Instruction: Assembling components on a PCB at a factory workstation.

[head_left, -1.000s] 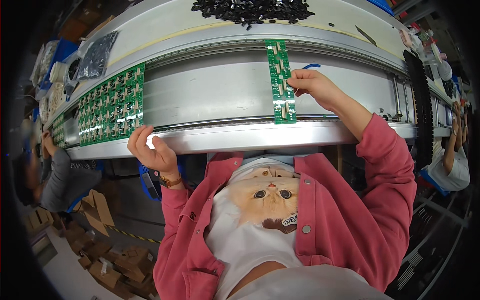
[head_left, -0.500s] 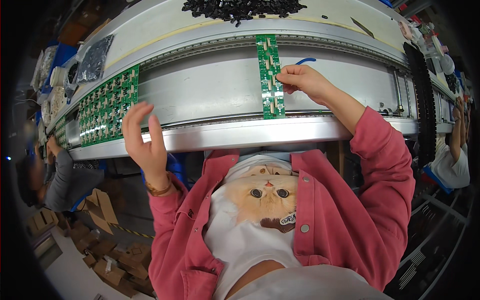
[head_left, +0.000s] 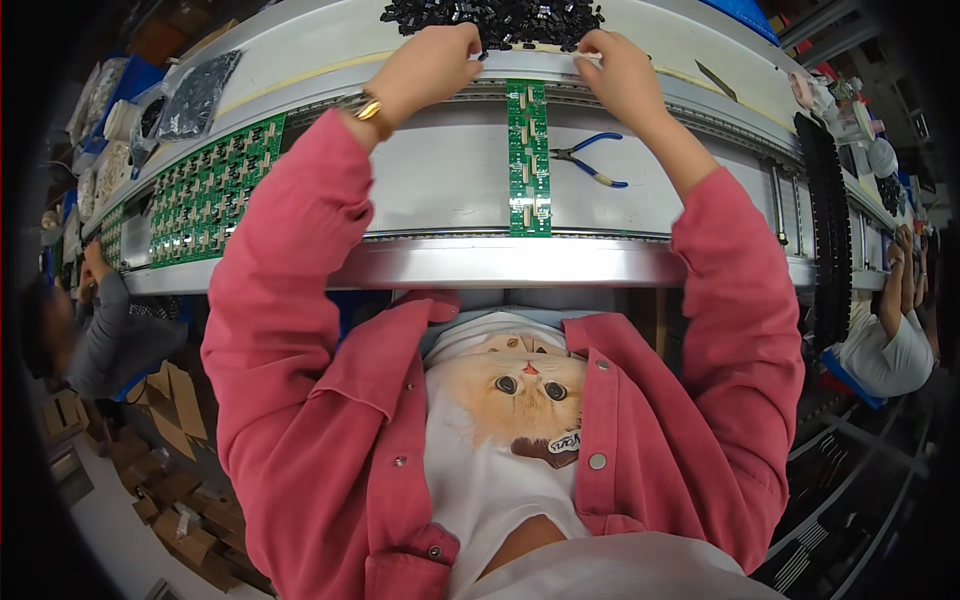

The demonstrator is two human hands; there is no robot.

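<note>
1. Between the green board panel [head_left: 205, 200] at the conveyor's left end and the single board strip [head_left: 529, 195], the bed [head_left: 440, 190] lies open; the left sleeve [head_left: 290, 210] crosses above its left part.
2. That strip spans from far rail [head_left: 680, 92] to near rail [head_left: 510, 262], barring any low sideways pass.
3. To its right, pliers [head_left: 590, 160] (handles spread) obstruct the bed; more room follows toward the right end, up to the black ribbed band [head_left: 823, 220].
4. At the far edge, between left hand [head_left: 440, 65] and right hand [head_left: 620, 75], a gap fronts the black pile [head_left: 500, 25].
</note>
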